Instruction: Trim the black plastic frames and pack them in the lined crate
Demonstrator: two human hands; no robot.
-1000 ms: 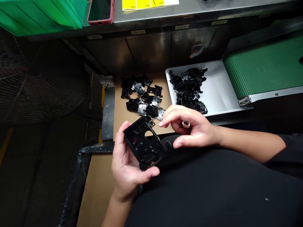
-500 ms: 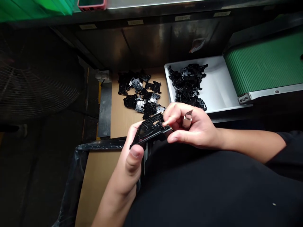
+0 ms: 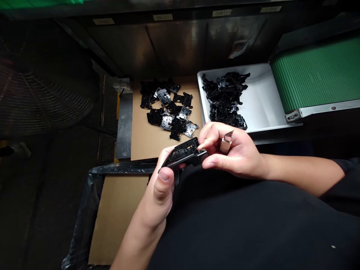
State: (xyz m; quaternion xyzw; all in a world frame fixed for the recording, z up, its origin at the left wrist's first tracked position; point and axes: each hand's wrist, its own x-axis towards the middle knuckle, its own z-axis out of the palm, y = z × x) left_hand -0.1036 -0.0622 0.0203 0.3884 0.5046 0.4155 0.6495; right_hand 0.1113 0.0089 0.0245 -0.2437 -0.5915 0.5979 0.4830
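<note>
A black plastic frame part [image 3: 184,154] is held edge-on over my lap by both hands. My left hand [image 3: 159,193] is closed round its lower end, thumb pointing up. My right hand [image 3: 229,152] pinches its upper right corner with thumb and forefinger; a small metal blade tool [image 3: 225,142] sits on one finger. A heap of similar black parts [image 3: 170,110], some with silvery plates, lies on cardboard [image 3: 146,140] just beyond my hands. More black parts [image 3: 226,101] are piled in a white tray [image 3: 260,103].
A green ribbed conveyor belt [image 3: 317,75] ends at the tray on the right. A cardboard box lined with black plastic [image 3: 115,210] stands open below my left hand. A wire fan guard [image 3: 42,97] is at the left. A dark metal shelf front runs along the top.
The part has been turned from lying flat in my left palm to edge-on. My right hand, open a second ago, has closed on its corner. The view has dipped slightly.
</note>
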